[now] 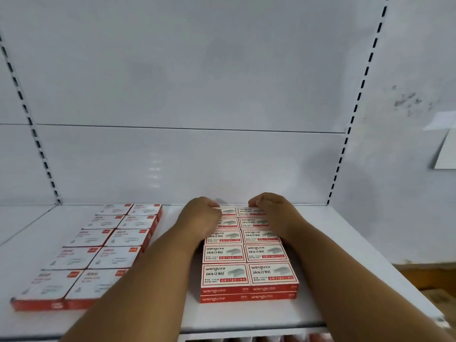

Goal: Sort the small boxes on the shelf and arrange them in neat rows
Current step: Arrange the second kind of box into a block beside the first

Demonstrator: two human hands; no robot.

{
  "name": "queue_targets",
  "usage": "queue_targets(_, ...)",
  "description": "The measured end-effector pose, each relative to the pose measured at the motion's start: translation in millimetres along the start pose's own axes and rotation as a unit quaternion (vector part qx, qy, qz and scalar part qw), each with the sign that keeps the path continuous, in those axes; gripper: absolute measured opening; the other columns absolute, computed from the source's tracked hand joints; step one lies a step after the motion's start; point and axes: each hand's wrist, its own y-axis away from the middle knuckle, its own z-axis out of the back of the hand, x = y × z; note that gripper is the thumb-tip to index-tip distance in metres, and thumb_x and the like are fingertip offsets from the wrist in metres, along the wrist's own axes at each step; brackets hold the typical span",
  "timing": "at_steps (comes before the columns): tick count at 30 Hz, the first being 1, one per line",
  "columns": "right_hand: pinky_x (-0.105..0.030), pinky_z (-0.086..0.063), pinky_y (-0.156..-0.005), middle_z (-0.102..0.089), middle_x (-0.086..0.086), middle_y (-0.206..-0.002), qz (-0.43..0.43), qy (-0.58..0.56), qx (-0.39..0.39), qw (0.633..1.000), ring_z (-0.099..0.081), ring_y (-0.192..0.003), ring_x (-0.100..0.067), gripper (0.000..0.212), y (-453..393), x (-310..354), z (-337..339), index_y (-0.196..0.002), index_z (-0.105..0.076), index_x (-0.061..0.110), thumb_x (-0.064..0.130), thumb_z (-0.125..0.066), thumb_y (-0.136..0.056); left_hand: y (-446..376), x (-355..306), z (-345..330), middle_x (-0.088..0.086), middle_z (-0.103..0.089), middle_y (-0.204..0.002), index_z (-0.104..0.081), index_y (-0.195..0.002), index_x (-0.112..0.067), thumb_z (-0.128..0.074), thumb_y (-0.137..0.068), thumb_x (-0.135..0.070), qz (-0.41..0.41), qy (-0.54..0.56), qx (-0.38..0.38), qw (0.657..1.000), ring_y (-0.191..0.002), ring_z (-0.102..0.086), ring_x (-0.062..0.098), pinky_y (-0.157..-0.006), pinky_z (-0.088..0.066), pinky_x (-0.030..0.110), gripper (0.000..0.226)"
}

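Red-and-white staple boxes (249, 265) lie on the white shelf (246, 314) in two columns, two layers deep, right of centre. My left hand (201, 215) rests on the far left end of this block, fingers curled over the rearmost box. My right hand (271, 211) lies on the far right end, fingers curled down onto the rearmost box there. A second group of red-and-white boxes (98, 250) sits in two columns at the left, touched by neither hand; my left forearm crosses its near right corner.
The white back panel (187, 166) stands right behind the boxes. Slotted uprights (345, 149) flank the bay. A wall with a sheet of paper (446, 149) is at the right. More red packs show under the shelf's front edge (271, 338).
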Motion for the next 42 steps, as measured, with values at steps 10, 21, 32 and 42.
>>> queue_targets(10, -0.032, -0.055, -0.081, -0.072, 0.006, -0.099, -0.012, -0.008, 0.012, 1.0, -0.07, -0.089, -0.017, 0.028, -5, -3, -1, -0.096, -0.071, 0.025, 0.024, -0.043, -0.096, 3, 1, 8, -0.007, -0.067, -0.098, -0.06, -0.096, -0.024, -0.062, -0.094, -0.015, -0.02, 0.143, -0.159, 0.977, -0.087, -0.066, 0.013, -0.054, -0.045, 0.017, 0.01)
queue_targets(21, -0.028, -0.052, -0.075, -0.068, 0.006, -0.096, -0.026, 0.032, -0.059, 0.997, -0.062, -0.089, -0.014, 0.035, -5, -10, 14, -0.097, -0.07, 0.019, 0.007, -0.038, -0.091, -5, 5, -3, -0.009, -0.067, -0.097, -0.064, -0.1, -0.026, -0.056, -0.097, -0.023, -0.025, 0.043, -0.06, 0.997, -0.085, -0.066, 0.011, -0.067, -0.053, 0.026, 0.009)
queue_targets(32, -0.032, -0.052, -0.083, -0.071, 0.007, -0.093, 0.032, 0.098, 0.01, 0.995, -0.066, -0.089, -0.014, 0.01, -7, -12, 7, -0.096, -0.069, 0.022, 0.025, -0.06, -0.092, -5, 2, -3, -0.014, -0.064, -0.09, -0.067, -0.096, -0.026, -0.053, -0.099, -0.02, -0.03, 0.014, -0.018, 0.999, -0.079, -0.062, 0.003, -0.057, -0.042, 0.018, 0.016)
queue_targets(42, -0.032, -0.05, -0.075, -0.067, 0.004, -0.105, -0.032, -0.117, -0.036, 0.992, -0.062, -0.085, -0.01, 0.021, -4, 0, 8, -0.106, -0.064, 0.02, 0.034, -0.051, -0.099, 5, -7, 5, 0.002, -0.068, -0.102, -0.066, -0.11, -0.018, -0.049, -0.097, -0.01, 0.044, 0.282, -0.006, 0.958, -0.081, -0.068, 0.019, -0.076, -0.057, 0.039, 0.023)
